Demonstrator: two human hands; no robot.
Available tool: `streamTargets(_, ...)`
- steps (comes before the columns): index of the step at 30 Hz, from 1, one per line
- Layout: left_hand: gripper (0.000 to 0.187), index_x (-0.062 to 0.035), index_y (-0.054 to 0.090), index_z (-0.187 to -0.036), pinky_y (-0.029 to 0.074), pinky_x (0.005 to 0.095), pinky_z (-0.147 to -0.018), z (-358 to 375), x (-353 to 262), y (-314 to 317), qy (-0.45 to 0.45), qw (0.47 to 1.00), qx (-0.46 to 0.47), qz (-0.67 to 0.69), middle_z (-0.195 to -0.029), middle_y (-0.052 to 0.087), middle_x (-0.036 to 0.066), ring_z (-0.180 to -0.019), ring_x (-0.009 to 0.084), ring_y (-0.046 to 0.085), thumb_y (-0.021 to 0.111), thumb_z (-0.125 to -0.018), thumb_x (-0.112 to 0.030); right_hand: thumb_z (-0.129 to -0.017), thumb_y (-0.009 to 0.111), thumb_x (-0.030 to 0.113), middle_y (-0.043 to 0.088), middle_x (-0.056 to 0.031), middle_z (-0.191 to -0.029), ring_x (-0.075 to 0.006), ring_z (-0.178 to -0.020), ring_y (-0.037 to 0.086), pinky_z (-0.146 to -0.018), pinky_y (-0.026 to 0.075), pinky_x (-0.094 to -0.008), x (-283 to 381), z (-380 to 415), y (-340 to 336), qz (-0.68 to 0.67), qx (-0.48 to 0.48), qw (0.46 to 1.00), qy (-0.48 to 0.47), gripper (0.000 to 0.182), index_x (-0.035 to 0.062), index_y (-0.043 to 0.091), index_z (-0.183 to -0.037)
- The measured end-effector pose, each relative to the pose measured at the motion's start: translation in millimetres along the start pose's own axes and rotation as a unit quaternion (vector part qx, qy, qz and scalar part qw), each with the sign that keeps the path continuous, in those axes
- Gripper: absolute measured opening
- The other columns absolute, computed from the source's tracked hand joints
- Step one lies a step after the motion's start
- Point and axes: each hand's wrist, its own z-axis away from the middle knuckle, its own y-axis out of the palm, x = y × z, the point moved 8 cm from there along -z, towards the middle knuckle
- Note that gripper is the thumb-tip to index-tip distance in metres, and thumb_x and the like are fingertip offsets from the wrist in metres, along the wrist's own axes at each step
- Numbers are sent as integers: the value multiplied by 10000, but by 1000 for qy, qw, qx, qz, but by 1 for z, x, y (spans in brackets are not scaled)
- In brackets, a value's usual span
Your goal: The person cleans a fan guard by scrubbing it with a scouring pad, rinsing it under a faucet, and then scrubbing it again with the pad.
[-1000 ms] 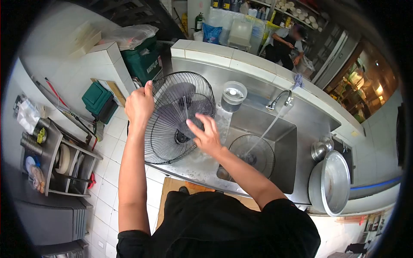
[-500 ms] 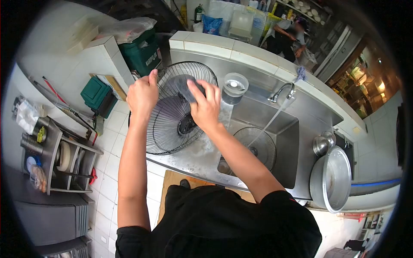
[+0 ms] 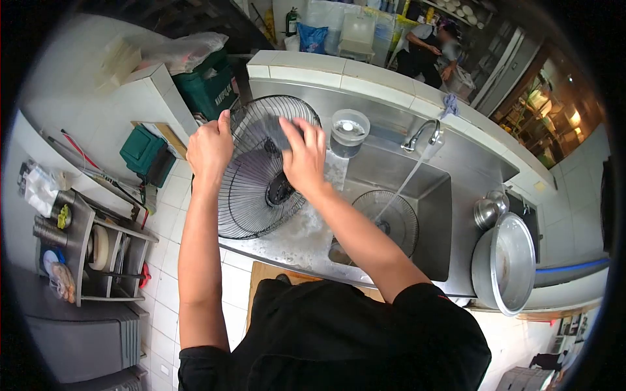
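Fan cage [image 3: 248, 205] of black wire, tilted at eleven o'clock on the steel tabletop [image 3: 287, 246]; left hand [image 3: 210, 150] curled around its rim, right hand [image 3: 305, 155] pinching a dark grey pad [image 3: 271, 130].

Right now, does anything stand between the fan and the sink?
Yes: the right forearm crosses the counter strip between the fan and the sink, and a clear tub stands near that strip's back end. I see nothing else there.

Head view looks down over both hands [image 3: 257, 154].
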Motion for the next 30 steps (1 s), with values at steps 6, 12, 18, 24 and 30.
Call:
streamTargets(6,649,-44,772,-851,542,542,-793,-8,19,-3,24,999,-47,13,-823,723,255,-866,472,701,477,-1034,-592,-727,637,-66,507,-153,-1395,-402,-1237,487,-1063,421,-513,-34,87,19,-25,38,999,21,709,143,620,-1405)
streamTargets(12,641,-32,760,-819,531,550,-765,3,16,-2,46,998,-45,20,-804,706,270,-836,479,692,481,-1042,-565,-786,610,-67,535,-191,-1335,-413,-1220,495,-1078,398,-511,-41,9,3,-5,-29,995,95,672,102,571,-1435)
streamTargets(18,659,2,731,-787,518,539,-723,0,39,-1,27,997,-50,49,-763,681,283,-784,486,678,492,-1047,-555,-761,618,-75,537,-193,-1328,-412,-1217,489,-1076,407,-509,-22,60,10,-4,51,998,39,684,79,583,-1427)
streamTargets(24,680,47,698,-756,491,528,-668,19,38,5,63,992,-51,100,-693,647,287,-697,470,661,504,-1054,-532,-761,634,-36,581,-98,-1354,-370,-1245,498,-1060,420,-487,-41,-53,-15,40,20,990,131,640,169,648,-1367)
streamTargets(30,678,53,682,-724,461,470,-589,41,50,-2,37,987,-70,143,-572,582,221,-547,347,592,537,-1049,-524,-754,629,-15,670,-78,-1282,-335,-1181,569,-1044,473,-439,-33,-65,-28,30,91,995,13,538,193,743,-1237)
